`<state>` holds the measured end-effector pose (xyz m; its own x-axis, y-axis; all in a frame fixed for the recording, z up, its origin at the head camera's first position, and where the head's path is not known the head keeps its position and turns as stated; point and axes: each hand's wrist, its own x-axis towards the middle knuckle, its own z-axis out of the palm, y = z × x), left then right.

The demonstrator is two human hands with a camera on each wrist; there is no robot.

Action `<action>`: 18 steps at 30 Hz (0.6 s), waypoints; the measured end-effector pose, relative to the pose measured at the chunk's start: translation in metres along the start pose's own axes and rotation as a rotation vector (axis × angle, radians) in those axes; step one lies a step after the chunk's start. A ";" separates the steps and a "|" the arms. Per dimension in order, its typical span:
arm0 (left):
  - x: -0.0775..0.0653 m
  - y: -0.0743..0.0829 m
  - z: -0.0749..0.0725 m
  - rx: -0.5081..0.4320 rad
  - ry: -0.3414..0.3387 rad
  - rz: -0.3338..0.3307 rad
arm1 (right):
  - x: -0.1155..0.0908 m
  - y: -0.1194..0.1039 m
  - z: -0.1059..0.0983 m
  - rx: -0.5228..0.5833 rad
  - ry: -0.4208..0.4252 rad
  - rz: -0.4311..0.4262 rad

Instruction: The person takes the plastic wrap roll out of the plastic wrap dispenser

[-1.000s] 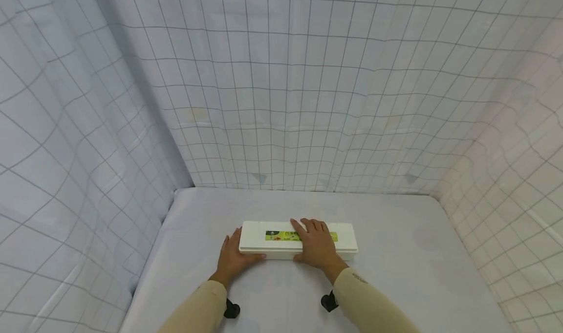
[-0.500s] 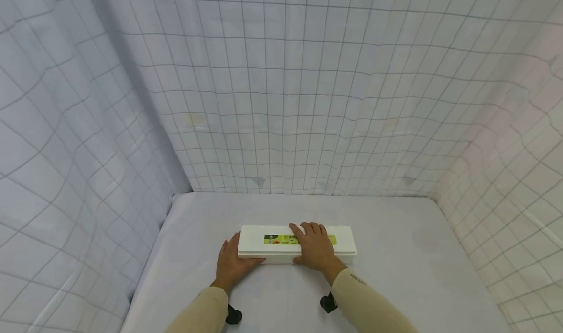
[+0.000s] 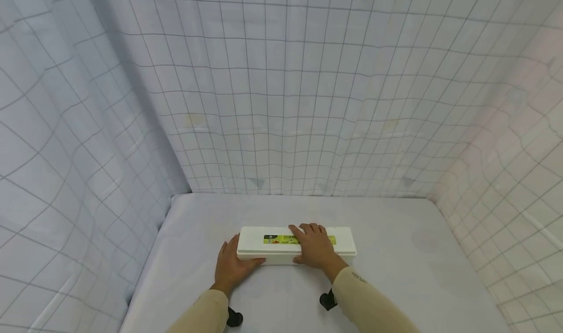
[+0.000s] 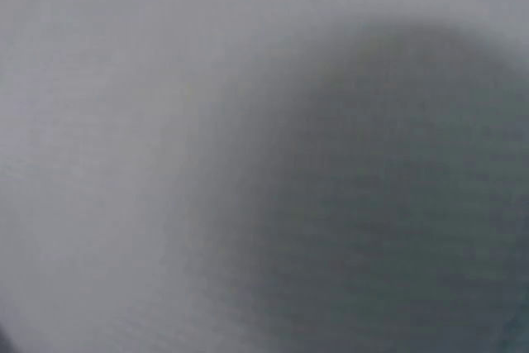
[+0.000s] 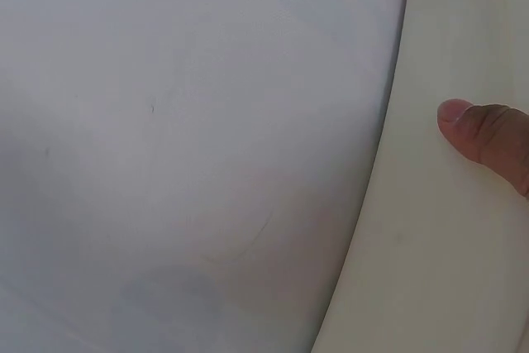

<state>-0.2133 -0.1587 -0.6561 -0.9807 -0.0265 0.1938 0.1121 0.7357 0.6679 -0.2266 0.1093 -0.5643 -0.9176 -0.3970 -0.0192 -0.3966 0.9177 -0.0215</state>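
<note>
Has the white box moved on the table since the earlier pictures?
No, not visibly: in the head view, the white box keeps its place relative to the far edge of the table. Both just appear slightly lower.

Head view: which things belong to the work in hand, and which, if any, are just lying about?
Belongs to the work:
long white lidded box, with yellow-green label
left hand, holding its left end
right hand, gripping it from above

Only around it:
white table surface
grid-patterned white curtain
two black pieces beside the beige sleeves
</note>
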 end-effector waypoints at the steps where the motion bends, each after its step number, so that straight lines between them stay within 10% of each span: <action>1: 0.000 0.001 0.000 -0.001 0.002 -0.003 | 0.000 0.000 0.001 0.001 -0.002 0.000; 18: 0.000 0.003 0.000 0.045 0.019 0.019 | 0.000 0.000 0.001 0.018 -0.002 0.009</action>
<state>-0.2129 -0.1569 -0.6544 -0.9752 -0.0245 0.2201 0.1231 0.7661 0.6308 -0.2264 0.1097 -0.5653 -0.9210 -0.3890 -0.0216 -0.3880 0.9208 -0.0398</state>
